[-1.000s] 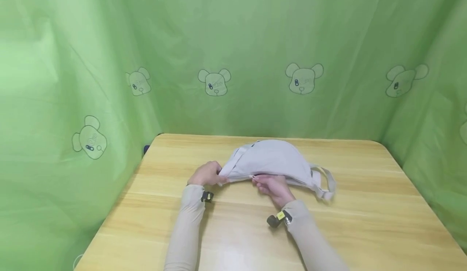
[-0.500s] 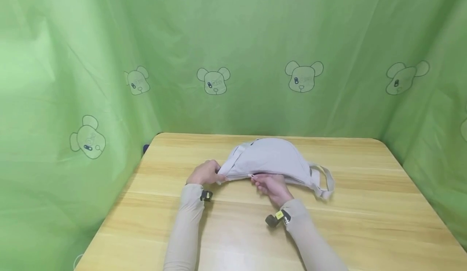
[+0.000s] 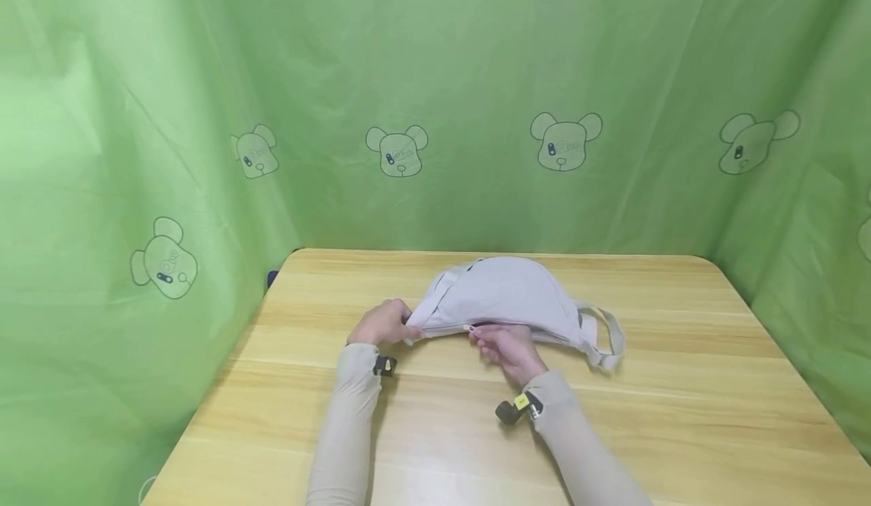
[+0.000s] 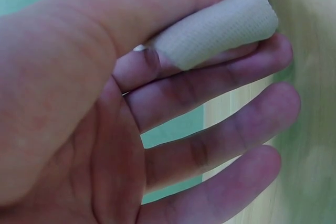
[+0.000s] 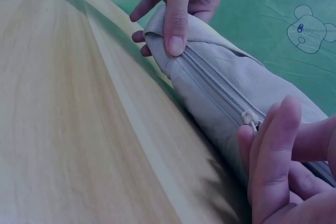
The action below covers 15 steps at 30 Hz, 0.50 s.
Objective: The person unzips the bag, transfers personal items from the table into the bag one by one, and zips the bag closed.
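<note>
A light grey waist bag (image 3: 506, 290) lies on the wooden table with its zipped edge facing me. My left hand (image 3: 384, 323) pinches the bag's left end between thumb and index finger; the left wrist view shows a webbing fold (image 4: 215, 32) there, the other fingers spread loosely. My right hand (image 3: 509, 349) pinches the pull of the zipper slider (image 5: 250, 118), midway along the bag's edge. Left of the slider the zipper teeth (image 5: 212, 80) are joined. On the slider's other side the opening shows dark, partly covered by my right hand.
A looped strap (image 3: 609, 339) hangs off the bag's right end onto the table (image 3: 680, 400). Green curtains (image 3: 476, 52) with printed bear heads stand behind the table and along both sides. Small black wrist cameras (image 3: 515, 409) sit on both sleeves.
Both hands keep their grips on the bag and the zipper pull. The head view has shifted slightly; bag and slider show no clear movement.
</note>
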Each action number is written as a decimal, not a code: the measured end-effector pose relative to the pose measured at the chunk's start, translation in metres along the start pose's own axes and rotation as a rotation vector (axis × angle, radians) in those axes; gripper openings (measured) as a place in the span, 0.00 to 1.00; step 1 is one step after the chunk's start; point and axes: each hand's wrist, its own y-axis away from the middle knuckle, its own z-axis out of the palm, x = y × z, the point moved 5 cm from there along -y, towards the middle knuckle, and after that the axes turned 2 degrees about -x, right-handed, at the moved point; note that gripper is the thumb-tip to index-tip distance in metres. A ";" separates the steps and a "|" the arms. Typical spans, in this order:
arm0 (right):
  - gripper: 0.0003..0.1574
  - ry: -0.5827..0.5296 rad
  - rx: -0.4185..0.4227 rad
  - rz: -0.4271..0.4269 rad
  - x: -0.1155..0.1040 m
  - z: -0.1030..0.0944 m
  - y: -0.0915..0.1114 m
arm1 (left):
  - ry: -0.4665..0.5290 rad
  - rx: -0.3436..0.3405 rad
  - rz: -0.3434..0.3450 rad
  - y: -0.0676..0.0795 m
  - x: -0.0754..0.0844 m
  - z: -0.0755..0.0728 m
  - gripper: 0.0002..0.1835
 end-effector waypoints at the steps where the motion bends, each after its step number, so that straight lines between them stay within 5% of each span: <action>1: 0.20 0.001 0.000 0.000 0.000 0.000 0.000 | 0.000 -0.001 0.000 0.000 0.000 0.001 0.10; 15: 0.21 -0.001 0.013 -0.012 0.000 -0.005 0.002 | 0.021 -0.003 0.009 -0.002 -0.002 0.002 0.11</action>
